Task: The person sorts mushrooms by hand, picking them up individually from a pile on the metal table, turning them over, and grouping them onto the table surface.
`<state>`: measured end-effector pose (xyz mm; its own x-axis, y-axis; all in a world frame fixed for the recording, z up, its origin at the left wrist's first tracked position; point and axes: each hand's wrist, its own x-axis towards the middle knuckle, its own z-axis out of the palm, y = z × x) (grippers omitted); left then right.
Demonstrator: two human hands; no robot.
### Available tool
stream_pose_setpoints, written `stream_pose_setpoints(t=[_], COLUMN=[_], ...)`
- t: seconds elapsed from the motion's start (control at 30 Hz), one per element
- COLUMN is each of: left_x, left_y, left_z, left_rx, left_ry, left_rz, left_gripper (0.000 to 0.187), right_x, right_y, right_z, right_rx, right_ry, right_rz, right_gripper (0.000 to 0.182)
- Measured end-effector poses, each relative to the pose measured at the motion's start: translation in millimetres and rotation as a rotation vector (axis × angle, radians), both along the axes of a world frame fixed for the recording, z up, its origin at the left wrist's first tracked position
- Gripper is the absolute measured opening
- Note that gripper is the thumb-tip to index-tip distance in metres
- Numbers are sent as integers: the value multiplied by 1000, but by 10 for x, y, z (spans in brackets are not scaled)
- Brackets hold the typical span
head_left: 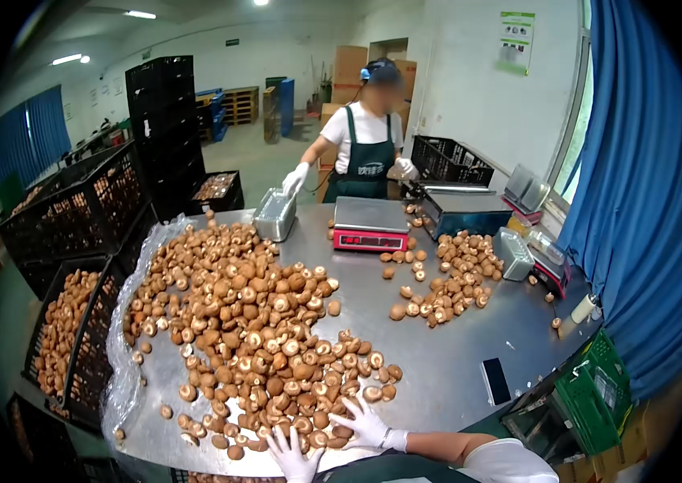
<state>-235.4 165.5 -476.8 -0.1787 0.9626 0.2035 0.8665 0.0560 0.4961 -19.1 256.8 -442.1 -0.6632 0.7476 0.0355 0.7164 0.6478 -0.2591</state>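
A big pile of brown mushrooms [252, 306] with pale stems covers the left half of the steel table. At its near edge my left hand [293, 459], in a white glove, has its fingers spread against the closest mushrooms. My right hand [365, 427], also gloved, lies a little farther right with fingers stretched out, touching the pile's near right edge. Neither hand is closed around a mushroom, as far as I can see. A smaller heap of mushrooms [461, 278] sits to the right on the table.
Across the steel table [437, 370], a co-worker [369, 145] has one gloved hand on a stack of clear trays [275, 215]. Nearby stands a red scale [370, 224]. A phone [495, 381] lies at right. Crumpled plastic film [121, 346] lines the left edge; black crates [87, 346] stand beyond.
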Motion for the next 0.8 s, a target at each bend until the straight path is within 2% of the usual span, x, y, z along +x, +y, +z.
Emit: stream_pose_setpoints(t=[0.03, 0.2, 0.33, 0.4, 0.43, 0.5, 0.63, 0.77, 0.8], left_x=[-16, 3, 12, -104, -218, -315, -489, -662, -718], left_y=[45, 116, 266, 361, 415, 492, 753, 1089, 1175], left_z=[-96, 114, 444, 222, -146, -103, 34, 52, 38], left_rx=[78, -15, 22, 69, 114, 69, 112, 216, 220], left_ry=[22, -101, -134, -107, -61, -52, -125, -82, -71], left_rz=[22, 72, 161, 168, 196, 226, 294, 403, 418], left_gripper=[93, 90, 81, 79, 79, 78, 76, 76, 77], right_x=[-12, -182, -451, -559, -621, -779, -1055, -1262, -1343], right_y=[-9, 55, 205, 299, 342, 470, 698, 876, 970], right_z=[-46, -3, -38, -62, -82, -1, -129, -138, -193], right_rx=[16, 34, 39, 62, 70, 5, 54, 114, 85], right_ry=[11, 21, 98, 41, 130, 66, 160, 29, 160], right_rz=[10, 11, 14, 36, 29, 27, 68, 88, 104], right_gripper=[91, 89, 83, 79, 79, 78, 73, 76, 79])
